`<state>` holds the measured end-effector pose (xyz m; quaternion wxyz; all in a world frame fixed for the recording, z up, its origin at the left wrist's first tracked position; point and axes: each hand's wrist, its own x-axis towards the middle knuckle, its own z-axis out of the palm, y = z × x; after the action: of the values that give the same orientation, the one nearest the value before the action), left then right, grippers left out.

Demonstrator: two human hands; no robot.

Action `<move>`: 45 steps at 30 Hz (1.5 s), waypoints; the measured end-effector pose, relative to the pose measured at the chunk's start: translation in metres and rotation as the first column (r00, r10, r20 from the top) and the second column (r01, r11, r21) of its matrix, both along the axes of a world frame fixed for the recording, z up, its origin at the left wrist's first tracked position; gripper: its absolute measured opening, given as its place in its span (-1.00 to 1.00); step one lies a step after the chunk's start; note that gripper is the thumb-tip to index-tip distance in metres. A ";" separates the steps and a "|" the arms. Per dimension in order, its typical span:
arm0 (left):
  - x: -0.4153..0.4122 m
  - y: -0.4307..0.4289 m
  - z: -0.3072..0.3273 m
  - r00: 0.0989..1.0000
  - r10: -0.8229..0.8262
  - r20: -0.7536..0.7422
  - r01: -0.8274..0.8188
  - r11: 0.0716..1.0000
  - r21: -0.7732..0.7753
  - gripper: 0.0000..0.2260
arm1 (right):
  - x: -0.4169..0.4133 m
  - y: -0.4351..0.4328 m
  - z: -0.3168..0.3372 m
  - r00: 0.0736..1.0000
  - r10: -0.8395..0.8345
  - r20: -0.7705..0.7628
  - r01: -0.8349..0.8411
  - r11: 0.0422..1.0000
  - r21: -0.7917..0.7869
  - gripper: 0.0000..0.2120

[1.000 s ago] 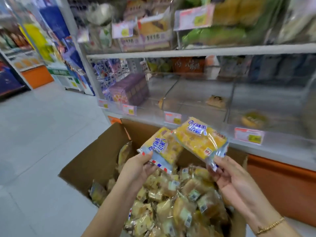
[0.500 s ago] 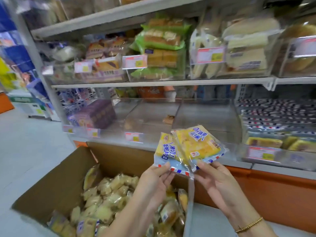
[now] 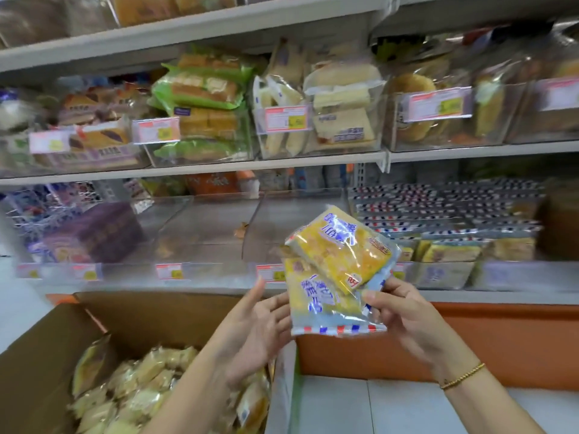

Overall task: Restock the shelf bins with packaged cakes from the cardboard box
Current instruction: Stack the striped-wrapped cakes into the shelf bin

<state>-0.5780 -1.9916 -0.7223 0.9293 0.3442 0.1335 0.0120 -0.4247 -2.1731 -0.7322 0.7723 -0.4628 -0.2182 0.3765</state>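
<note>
We judge the job barely begun: our right hand [image 3: 404, 317] pinches two cake packets [image 3: 338, 270], held up before the clear bins [image 3: 200, 214], which look almost bare. Our left hand [image 3: 260, 327] lies open, fingers straight, at the packets' edge. The cardboard box [image 3: 163, 317] below holds many more.

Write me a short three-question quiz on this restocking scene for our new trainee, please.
1. True or false: the cardboard box is empty.
2. How many cake packets are held up in front of the shelf? A one, B two, C four.
3. Fill in: the gold bracelet sits on the ___ wrist.
Key: 1 false; 2 B; 3 right.
</note>
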 end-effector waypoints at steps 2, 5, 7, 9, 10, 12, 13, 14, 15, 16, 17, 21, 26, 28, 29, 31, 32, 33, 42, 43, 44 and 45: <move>0.009 -0.001 -0.002 0.999 -0.024 -0.041 0.025 1.000 0.014 -0.29 | 0.009 -0.008 0.004 0.995 0.081 0.061 -0.076 0.994 -0.075 -0.60; 0.021 -0.008 -0.012 0.992 0.013 -0.124 0.003 0.992 0.124 -0.65 | 0.019 -0.012 0.004 0.979 0.175 0.108 -0.153 0.970 -0.187 -0.40; 0.025 -0.010 -0.014 0.989 0.062 -0.135 -0.035 0.980 0.194 -0.74 | 0.023 -0.013 0.007 0.974 0.164 0.158 -0.129 0.969 -0.212 -0.27; 0.027 -0.009 -0.015 0.990 0.095 -0.107 -0.071 0.976 0.207 -0.72 | 0.032 -0.015 0.011 0.976 0.106 0.192 -0.077 0.985 -0.153 -0.34; 0.026 -0.007 -0.015 0.989 0.113 -0.092 -0.091 0.971 0.219 -0.73 | 0.036 -0.016 0.014 0.979 0.079 0.190 -0.059 0.992 -0.109 -0.36; 0.025 -0.002 -0.016 0.984 0.164 -0.075 -0.143 0.963 0.231 -0.74 | 0.045 -0.019 0.020 0.985 0.045 0.169 -0.037 0.998 -0.049 -0.24; 0.024 -0.001 -0.016 0.980 0.187 -0.072 -0.167 0.960 0.227 -0.73 | 0.049 -0.021 0.022 0.986 0.041 0.162 -0.034 0.998 -0.046 -0.21; 0.024 0.001 -0.017 0.975 0.210 -0.075 -0.189 0.957 0.221 -0.72 | 0.052 -0.021 0.025 0.985 0.048 0.163 -0.040 0.998 -0.053 -0.25; 0.024 0.003 -0.019 0.971 0.229 -0.074 -0.208 0.954 0.216 -0.70 | 0.053 -0.023 0.025 0.982 0.068 0.174 -0.057 0.996 -0.064 -0.30; 0.024 0.004 -0.021 0.966 0.247 -0.071 -0.227 0.950 0.214 -0.71 | 0.054 -0.023 0.026 0.979 0.088 0.185 -0.074 0.994 -0.084 -0.33; 0.024 0.005 -0.022 0.962 0.265 -0.068 -0.246 0.947 0.208 -0.72 | 0.056 -0.024 0.026 0.974 0.108 0.198 -0.087 0.990 -0.111 -0.34; 0.026 0.005 -0.022 0.950 0.312 -0.033 -0.304 0.941 0.145 -0.71 | 0.058 -0.026 0.022 0.959 0.185 0.216 -0.137 0.965 -0.222 -0.62; 0.038 -0.001 -0.019 0.957 0.290 -0.024 -0.284 0.950 0.127 -0.70 | 0.059 -0.035 0.025 0.942 0.262 0.208 -0.200 0.940 -0.277 -0.74; 0.044 0.002 -0.018 0.959 0.280 -0.034 -0.273 0.952 0.138 -0.69 | 0.067 -0.042 0.026 0.936 0.282 0.211 -0.217 0.933 -0.285 -0.73; 0.047 0.005 -0.017 0.963 0.267 -0.042 -0.259 0.955 0.140 -0.68 | 0.074 -0.045 0.026 0.932 0.295 0.209 -0.226 0.927 -0.299 -0.65; 0.053 0.008 -0.013 0.971 0.225 -0.077 -0.213 0.966 0.145 -0.71 | 0.089 -0.052 0.025 0.929 0.321 0.183 -0.250 0.911 -0.327 -0.43; 0.057 0.010 -0.011 0.973 0.205 -0.107 -0.187 0.969 0.160 -0.76 | 0.096 -0.056 0.026 0.926 0.337 0.171 -0.265 0.901 -0.344 -0.36; 0.062 0.012 -0.009 0.973 0.187 -0.137 -0.162 0.971 0.176 -0.80 | 0.102 -0.061 0.027 0.915 0.367 0.169 -0.290 0.888 -0.357 -0.34; 0.111 -0.002 0.010 0.953 -0.103 -0.285 0.217 0.888 0.406 -0.74 | 0.163 -0.074 0.085 0.501 0.841 0.203 -0.459 0.457 -0.762 -0.71; 0.117 -0.007 0.011 0.950 -0.136 -0.282 0.251 0.870 0.425 -0.72 | 0.163 -0.069 0.089 0.456 0.871 0.183 -0.435 0.397 -0.808 -0.77; 0.122 -0.012 0.014 0.944 -0.169 -0.285 0.287 0.847 0.448 -0.70 | 0.162 -0.064 0.093 0.419 0.893 0.163 -0.413 0.347 -0.842 -0.81; 0.126 -0.016 0.015 0.934 -0.196 -0.299 0.323 0.821 0.472 -0.69 | 0.160 -0.058 0.096 0.394 0.907 0.145 -0.389 0.308 -0.868 -0.86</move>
<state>-0.4519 -2.0072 -0.7075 0.7737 0.5931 0.1870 -0.1213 -0.2645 -2.2307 -0.6359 0.1510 -0.6723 -0.4729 0.5491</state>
